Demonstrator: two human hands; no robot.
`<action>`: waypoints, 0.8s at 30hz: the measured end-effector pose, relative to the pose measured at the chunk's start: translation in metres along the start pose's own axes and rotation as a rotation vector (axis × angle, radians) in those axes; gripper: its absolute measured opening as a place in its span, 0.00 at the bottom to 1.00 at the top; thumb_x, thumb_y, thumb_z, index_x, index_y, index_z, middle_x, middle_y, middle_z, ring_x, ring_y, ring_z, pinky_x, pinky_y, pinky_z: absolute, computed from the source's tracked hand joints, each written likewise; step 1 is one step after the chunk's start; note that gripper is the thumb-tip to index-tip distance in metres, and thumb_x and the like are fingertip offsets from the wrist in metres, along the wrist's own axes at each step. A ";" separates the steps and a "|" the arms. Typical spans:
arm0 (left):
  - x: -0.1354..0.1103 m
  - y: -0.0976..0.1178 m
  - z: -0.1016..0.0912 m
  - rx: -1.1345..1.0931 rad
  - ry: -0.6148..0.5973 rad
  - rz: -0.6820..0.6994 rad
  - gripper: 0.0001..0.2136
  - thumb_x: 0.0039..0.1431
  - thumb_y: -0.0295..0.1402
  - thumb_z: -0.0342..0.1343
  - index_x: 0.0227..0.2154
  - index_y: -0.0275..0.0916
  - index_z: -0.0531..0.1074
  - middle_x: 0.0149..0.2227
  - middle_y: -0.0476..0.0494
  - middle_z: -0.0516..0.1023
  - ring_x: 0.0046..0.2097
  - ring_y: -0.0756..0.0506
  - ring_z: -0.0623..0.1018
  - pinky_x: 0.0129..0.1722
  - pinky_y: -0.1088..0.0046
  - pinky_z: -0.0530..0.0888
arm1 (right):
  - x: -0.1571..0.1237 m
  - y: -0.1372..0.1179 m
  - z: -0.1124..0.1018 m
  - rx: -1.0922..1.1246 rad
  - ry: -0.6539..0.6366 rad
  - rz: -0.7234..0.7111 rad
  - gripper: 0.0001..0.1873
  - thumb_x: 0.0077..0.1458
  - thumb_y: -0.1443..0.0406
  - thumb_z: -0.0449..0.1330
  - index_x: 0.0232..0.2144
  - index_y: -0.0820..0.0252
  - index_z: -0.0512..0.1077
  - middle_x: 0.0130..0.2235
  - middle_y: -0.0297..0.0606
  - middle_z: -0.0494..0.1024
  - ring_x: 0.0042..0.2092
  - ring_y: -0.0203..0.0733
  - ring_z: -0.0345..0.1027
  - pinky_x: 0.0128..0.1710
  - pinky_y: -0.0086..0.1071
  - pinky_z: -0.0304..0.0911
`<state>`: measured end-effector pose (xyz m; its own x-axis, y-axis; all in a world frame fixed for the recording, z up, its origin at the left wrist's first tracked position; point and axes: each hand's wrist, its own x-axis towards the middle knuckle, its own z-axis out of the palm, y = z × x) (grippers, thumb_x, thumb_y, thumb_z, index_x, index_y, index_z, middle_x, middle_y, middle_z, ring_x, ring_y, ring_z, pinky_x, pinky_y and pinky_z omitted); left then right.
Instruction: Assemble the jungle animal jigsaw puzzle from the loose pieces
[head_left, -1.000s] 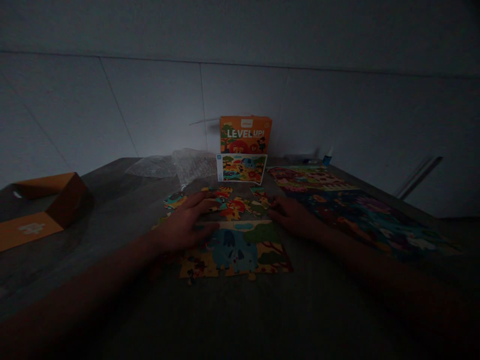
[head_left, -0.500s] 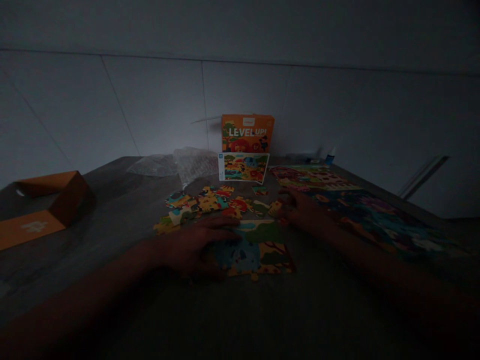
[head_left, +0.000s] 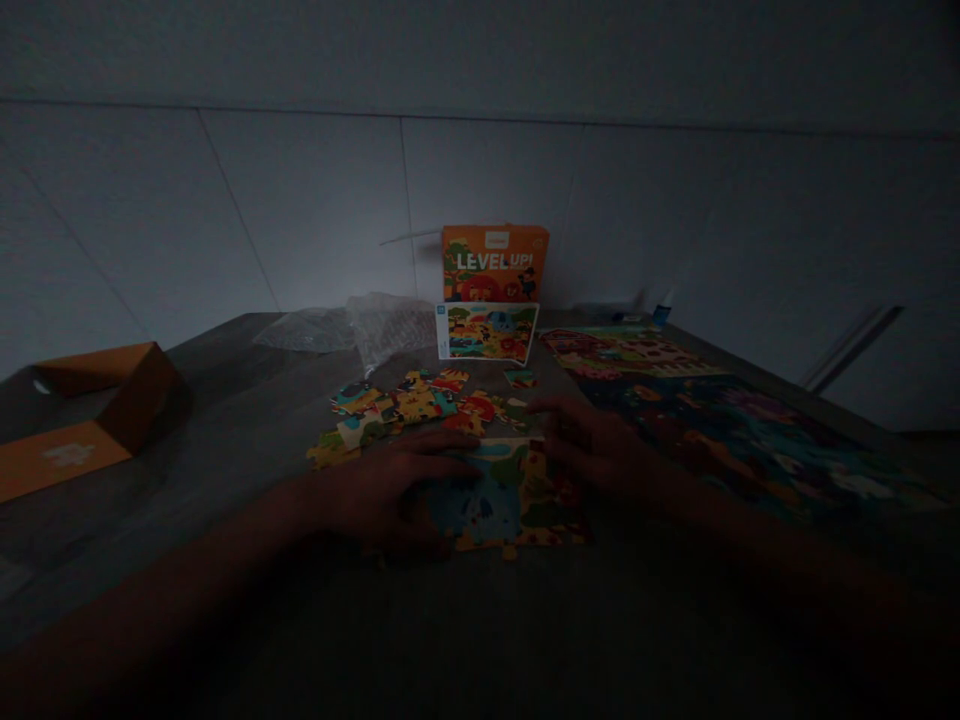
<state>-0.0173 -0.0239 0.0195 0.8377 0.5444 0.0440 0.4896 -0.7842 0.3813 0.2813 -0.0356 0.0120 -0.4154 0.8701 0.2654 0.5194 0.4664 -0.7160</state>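
The scene is very dark. A partly built colourful jigsaw (head_left: 517, 505) lies on the grey table in front of me. My left hand (head_left: 390, 490) rests flat on its left half, fingers stretched to the right. My right hand (head_left: 592, 445) sits at the jigsaw's upper right corner, fingers bent over a puzzle piece (head_left: 536, 465) on the assembled part; the grip itself is too dark to make out. Several loose puzzle pieces (head_left: 409, 405) are scattered just behind the jigsaw.
An orange puzzle box (head_left: 495, 263) stands at the back with a picture card (head_left: 487, 332) leaning on it. Crumpled clear plastic (head_left: 360, 325) lies to its left. An open orange box lid (head_left: 97, 405) sits far left. Finished puzzles (head_left: 720, 420) cover the right side.
My left hand slid from the loose pieces down onto the jigsaw's left half. My right hand moved out to the loose pieces, then came back toward the jigsaw's upper right corner.
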 end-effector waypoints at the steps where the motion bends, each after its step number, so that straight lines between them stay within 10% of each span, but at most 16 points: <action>1: 0.000 0.000 0.000 -0.001 0.007 0.000 0.33 0.47 0.42 0.68 0.58 0.48 0.68 0.67 0.43 0.58 0.66 0.34 0.60 0.63 0.51 0.62 | 0.000 0.000 0.000 -0.007 -0.013 0.005 0.21 0.61 0.60 0.54 0.55 0.58 0.66 0.31 0.34 0.72 0.31 0.38 0.67 0.30 0.30 0.64; 7: 0.000 -0.001 0.001 -0.001 0.002 -0.006 0.33 0.48 0.43 0.68 0.58 0.49 0.68 0.67 0.45 0.58 0.66 0.34 0.60 0.63 0.52 0.63 | 0.000 -0.008 -0.006 -0.062 -0.049 0.017 0.15 0.61 0.60 0.53 0.45 0.56 0.75 0.41 0.39 0.79 0.41 0.44 0.74 0.38 0.33 0.68; 14: 0.000 -0.002 0.002 -0.006 0.012 -0.007 0.32 0.48 0.43 0.68 0.58 0.48 0.68 0.67 0.44 0.58 0.66 0.34 0.60 0.63 0.51 0.62 | -0.005 -0.010 -0.002 -0.008 -0.056 0.008 0.25 0.63 0.59 0.50 0.60 0.54 0.64 0.37 0.38 0.76 0.35 0.40 0.71 0.35 0.31 0.69; 24: 0.000 0.000 0.000 0.026 -0.033 -0.019 0.33 0.48 0.42 0.68 0.59 0.47 0.67 0.68 0.43 0.56 0.67 0.34 0.58 0.64 0.53 0.61 | -0.004 -0.008 -0.006 0.013 -0.182 0.074 0.08 0.56 0.62 0.58 0.34 0.59 0.75 0.32 0.37 0.77 0.34 0.41 0.72 0.32 0.30 0.66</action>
<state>-0.0175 -0.0240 0.0195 0.8356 0.5493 0.0064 0.5110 -0.7815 0.3579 0.2840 -0.0417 0.0205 -0.5050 0.8582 0.0916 0.5444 0.3992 -0.7378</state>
